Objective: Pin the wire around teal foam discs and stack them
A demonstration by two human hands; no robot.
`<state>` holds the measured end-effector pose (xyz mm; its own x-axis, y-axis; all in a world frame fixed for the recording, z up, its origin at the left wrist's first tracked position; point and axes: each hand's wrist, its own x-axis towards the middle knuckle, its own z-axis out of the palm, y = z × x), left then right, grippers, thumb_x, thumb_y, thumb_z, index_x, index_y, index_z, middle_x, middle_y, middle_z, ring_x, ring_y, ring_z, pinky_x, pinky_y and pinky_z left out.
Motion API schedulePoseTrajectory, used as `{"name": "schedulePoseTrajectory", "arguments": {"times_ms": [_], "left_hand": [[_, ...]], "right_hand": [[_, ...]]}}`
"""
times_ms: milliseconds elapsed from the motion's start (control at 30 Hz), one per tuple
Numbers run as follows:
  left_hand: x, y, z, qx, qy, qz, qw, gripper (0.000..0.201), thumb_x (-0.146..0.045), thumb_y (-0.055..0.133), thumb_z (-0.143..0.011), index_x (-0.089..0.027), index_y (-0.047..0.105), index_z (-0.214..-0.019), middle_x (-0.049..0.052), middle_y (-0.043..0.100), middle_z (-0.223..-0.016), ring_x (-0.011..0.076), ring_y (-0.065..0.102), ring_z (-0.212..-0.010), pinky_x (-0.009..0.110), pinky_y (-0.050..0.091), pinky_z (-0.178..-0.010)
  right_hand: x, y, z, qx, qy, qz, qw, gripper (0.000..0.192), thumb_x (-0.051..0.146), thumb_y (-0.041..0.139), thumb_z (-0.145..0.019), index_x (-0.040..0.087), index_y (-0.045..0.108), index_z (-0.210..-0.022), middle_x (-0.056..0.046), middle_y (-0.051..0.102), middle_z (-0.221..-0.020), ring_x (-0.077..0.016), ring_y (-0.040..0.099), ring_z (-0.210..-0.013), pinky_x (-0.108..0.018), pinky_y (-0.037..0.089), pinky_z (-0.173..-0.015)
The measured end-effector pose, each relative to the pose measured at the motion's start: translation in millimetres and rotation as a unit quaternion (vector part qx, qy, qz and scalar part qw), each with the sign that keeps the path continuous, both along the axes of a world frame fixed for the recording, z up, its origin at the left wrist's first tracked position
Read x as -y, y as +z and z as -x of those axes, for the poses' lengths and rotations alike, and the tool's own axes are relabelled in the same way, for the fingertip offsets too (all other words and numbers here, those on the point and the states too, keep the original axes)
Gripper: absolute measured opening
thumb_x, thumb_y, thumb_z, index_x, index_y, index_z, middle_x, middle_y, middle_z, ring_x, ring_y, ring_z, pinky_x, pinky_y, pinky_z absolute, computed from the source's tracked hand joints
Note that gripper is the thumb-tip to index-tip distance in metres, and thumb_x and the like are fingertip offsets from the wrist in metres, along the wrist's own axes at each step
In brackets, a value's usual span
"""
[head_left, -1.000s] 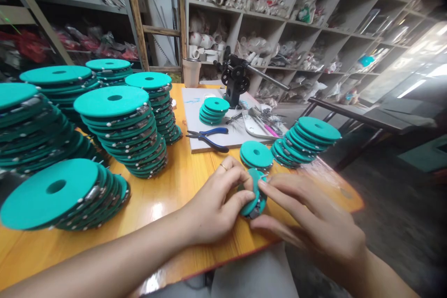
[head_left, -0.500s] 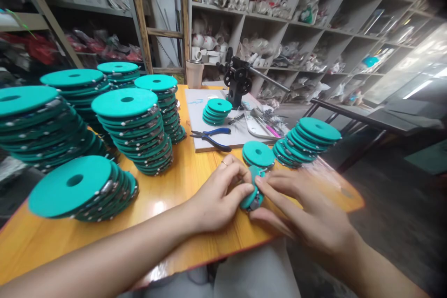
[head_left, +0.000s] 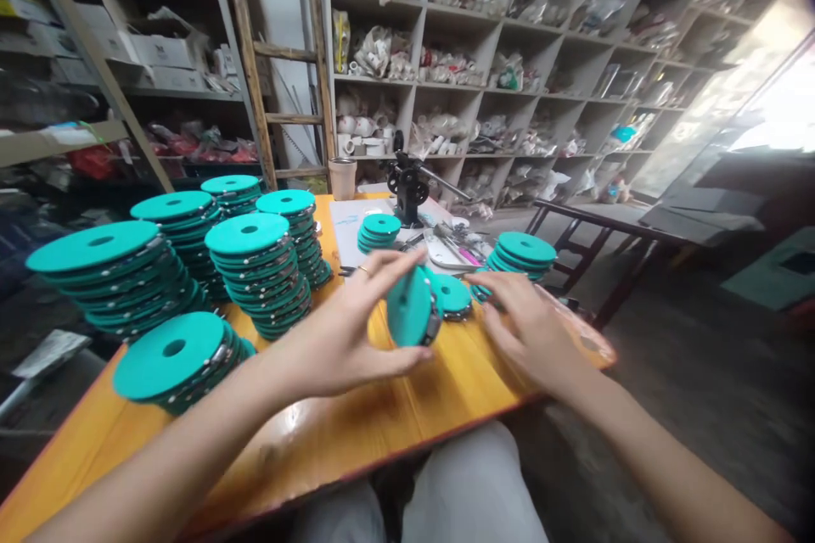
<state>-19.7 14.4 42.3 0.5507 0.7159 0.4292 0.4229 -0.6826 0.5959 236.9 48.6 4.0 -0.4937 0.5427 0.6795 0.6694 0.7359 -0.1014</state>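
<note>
A: Left hand (head_left: 340, 338) is up off the orange wooden table (head_left: 382, 416), thumb below and fingers (head_left: 388, 265) above, pinching a round teal foam spool with a metal clip on its rim (head_left: 411, 307). The spool stands on edge, flat face towards the camera.

B: And the right hand (head_left: 531, 331)?

A: Fingers spread wide, palm down, holding nothing. It hovers low just to the right of the held spool; whether the fingertips touch the table I cannot tell, they are blurred.

B: What lies near it?

A: Just beyond the held spool, a small flat pile of teal spools (head_left: 453, 295), partly covered by the spool in front. Past the right hand's fingertips, a leaning stack of teal spools (head_left: 520, 252), its lower part hidden behind that hand.

B: Left of the left hand?

A: Tall stacks of teal spools (head_left: 258, 271), and a low slanting stack (head_left: 175, 361) near the forearm. Far beyond the fingers, a black hand-crank winder (head_left: 407, 184) on a white board (head_left: 350, 225), with a small stack of spools (head_left: 379, 232) beside it. The tools lying there are too small and blurred to name.

B: The shelves (head_left: 484, 42)?

A: Packed with bagged goods, contents unclear.
</note>
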Motion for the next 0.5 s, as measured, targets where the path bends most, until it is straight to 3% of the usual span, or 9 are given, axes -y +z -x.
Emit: {"name": "schedulePoseTrajectory", "arguments": {"times_ms": [67, 133, 200, 267, 367, 500], "left_hand": [[20, 25.6, 19, -0.043, 0.076, -0.070, 0.994, 0.080, -0.041, 0.064, -0.084, -0.029, 0.022, -0.151, 0.011, 0.033, -0.146, 0.0266, 0.034, -0.138, 0.039, 0.038, -0.112], [42, 41.3, 45, -0.096, 0.176, -0.134, 0.970, 0.076, -0.044, 0.062, -0.084, -0.034, 0.025, -0.150, 0.006, 0.033, -0.144, 0.0276, 0.035, -0.136, 0.039, 0.039, -0.110], [63, 45.1, 76, -0.147, 0.283, -0.167, 0.933, 0.074, -0.049, 0.058, -0.083, -0.035, 0.027, -0.149, 0.004, 0.037, -0.140, 0.0301, 0.039, -0.131, 0.045, 0.038, -0.109], [82, 40.0, 104, -0.183, 0.377, -0.150, 0.896, 0.063, -0.053, 0.052, -0.085, -0.034, 0.033, -0.142, 0.001, 0.042, -0.137, 0.0300, 0.043, -0.127, 0.051, 0.035, -0.109], [101, 26.7, 134, -0.213, 0.413, -0.097, 0.880, 0.057, -0.049, 0.055, -0.086, -0.030, 0.036, -0.136, 0.004, 0.047, -0.132, 0.0305, 0.048, -0.120, 0.053, 0.038, -0.104], [105, 11.2, 147, -0.243, 0.395, -0.095, 0.881, 0.054, -0.045, 0.058, -0.085, -0.026, 0.040, -0.131, 0.009, 0.048, -0.134, 0.0315, 0.046, -0.125, 0.050, 0.038, -0.106]], "right_hand": [[-15, -3.9, 0, 0.040, -0.007, 0.023, 0.999, 0.035, 0.012, 0.038, -0.092, 0.012, 0.053, -0.123, -0.012, 0.054, -0.119, -0.0210, 0.050, -0.112, -0.043, 0.047, -0.097], [-25, -9.4, 2, 0.078, -0.001, 0.049, 0.996, 0.040, 0.011, 0.039, -0.087, 0.010, 0.054, -0.125, -0.012, 0.055, -0.116, -0.0211, 0.050, -0.108, -0.042, 0.048, -0.095], [-30, -12.6, 6, 0.105, 0.006, 0.069, 0.992, 0.046, 0.010, 0.040, -0.083, 0.010, 0.053, -0.127, -0.013, 0.055, -0.116, -0.0218, 0.049, -0.106, -0.042, 0.048, -0.093], [-32, -12.4, 7, 0.122, 0.017, 0.081, 0.989, 0.048, 0.011, 0.041, -0.082, 0.011, 0.054, -0.128, -0.012, 0.055, -0.115, -0.0225, 0.049, -0.105, -0.042, 0.047, -0.092], [-36, -10.6, 7, 0.134, 0.038, 0.090, 0.986, 0.042, 0.019, 0.044, -0.088, 0.015, 0.055, -0.128, -0.010, 0.058, -0.110, -0.0221, 0.050, -0.100, -0.040, 0.047, -0.087], [-44, -16.5, 5, 0.134, 0.045, 0.084, 0.986, 0.036, 0.032, 0.044, -0.096, 0.017, 0.058, -0.126, -0.010, 0.058, -0.111, -0.0226, 0.051, -0.101, -0.038, 0.047, -0.085]]}}
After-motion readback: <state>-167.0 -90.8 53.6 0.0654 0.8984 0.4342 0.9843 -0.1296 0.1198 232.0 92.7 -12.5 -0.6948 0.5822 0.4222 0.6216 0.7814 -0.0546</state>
